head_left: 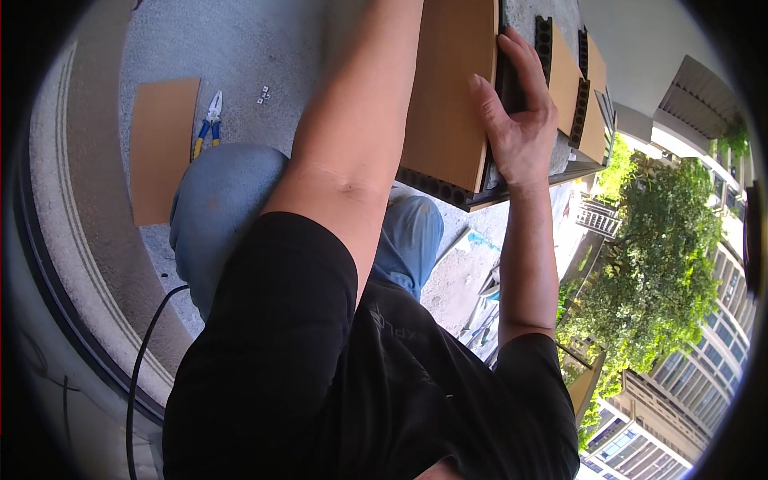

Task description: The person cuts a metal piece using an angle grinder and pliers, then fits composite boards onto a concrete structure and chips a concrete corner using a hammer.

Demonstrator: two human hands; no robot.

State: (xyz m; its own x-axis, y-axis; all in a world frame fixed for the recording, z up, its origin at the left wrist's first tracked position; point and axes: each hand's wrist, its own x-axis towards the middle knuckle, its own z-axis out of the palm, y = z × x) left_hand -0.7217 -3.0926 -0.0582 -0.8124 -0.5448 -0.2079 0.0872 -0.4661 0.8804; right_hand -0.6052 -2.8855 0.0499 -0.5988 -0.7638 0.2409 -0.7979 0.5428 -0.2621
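My left arm (352,120) reaches up past the top edge of the picture, so my left hand is out of view. My right hand (522,132) grips the right edge of a wood-coloured board (448,104). Its thumb lies on the board's face, while the fingers bend over the dark strip (502,104) along that edge. Round hollow openings show in the board's near end (432,186). The far end is cut off by the picture's top edge.
Left of my knee (228,192) lie a flat brown panel (162,152) and pliers (210,126) with blue and yellow handles. Small pale pieces (264,95) lie on the grey floor. More hollow-core boards (564,84) stand at right. A black cable (142,360) runs at lower left.
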